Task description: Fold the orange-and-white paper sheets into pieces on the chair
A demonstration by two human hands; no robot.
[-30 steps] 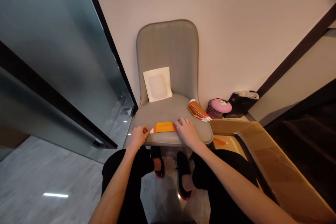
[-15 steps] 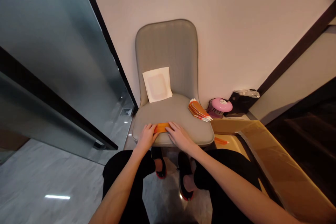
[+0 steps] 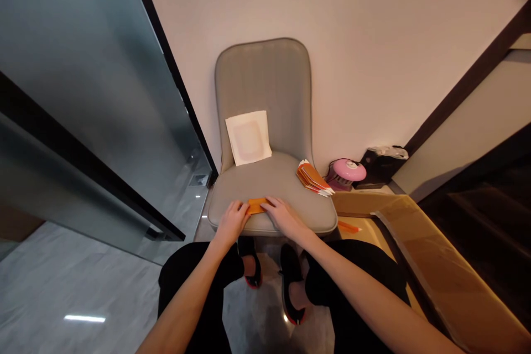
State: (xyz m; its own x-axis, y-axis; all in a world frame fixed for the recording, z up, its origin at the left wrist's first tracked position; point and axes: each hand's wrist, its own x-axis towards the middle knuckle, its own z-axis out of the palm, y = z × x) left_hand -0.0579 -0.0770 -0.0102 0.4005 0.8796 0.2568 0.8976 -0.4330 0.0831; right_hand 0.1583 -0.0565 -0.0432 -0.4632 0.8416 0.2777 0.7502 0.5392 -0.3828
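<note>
A small folded orange paper strip (image 3: pixel 257 206) lies near the front of the grey chair seat (image 3: pixel 232 182), between my two hands. My left hand (image 3: pixel 232 221) pinches its left end, thumb and fingertips together. At the right end, my right hand (image 3: pixel 284 215) grips the strip with its fingers pressed on it. Part of each end is hidden under the fingers. A fanned stack of folded orange and white papers (image 3: pixel 313 178) rests at the seat's right edge. White square sheets (image 3: pixel 249 138) lean against the backrest, to the left.
An open cardboard box (image 3: pixel 440 265) stands right of the chair, with an orange paper piece (image 3: pixel 349 227) inside. Behind it are a pink round-topped device (image 3: pixel 348 170) and a black box (image 3: pixel 379 166). A frosted glass door (image 3: pixel 103 66) fills the left side.
The view has tilted slightly, so the chair sits a little lower. My left fingers have drawn together at the strip's left end; the right hand stays almost the same.
</note>
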